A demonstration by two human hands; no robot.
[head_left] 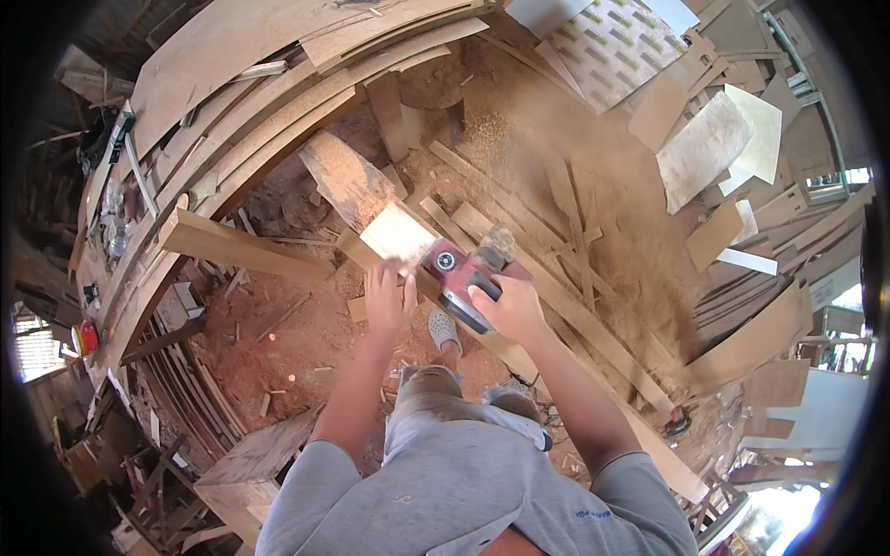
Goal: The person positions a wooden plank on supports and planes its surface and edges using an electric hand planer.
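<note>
My right hand point(512, 310) is wrapped around the handle of a red electric hand planer point(454, 269). The planer rests on a long wooden board that slants across in front of me, its pale end point(397, 232) showing beyond the tool. Sawdust sprays from the planer's far side and hangs in the air. At the near edge of that pale wood, my left hand point(389, 295) grips with its fingers up against it; the fingertips are slightly blurred.
Loose planks point(593, 343) lie across the dusty floor to the right. A wooden beam point(246, 246) juts out on the left, beside stacked curved boards point(232, 139). Sheet offcuts point(705, 153) lie at the upper right. A red tool point(678, 422) sits at the lower right.
</note>
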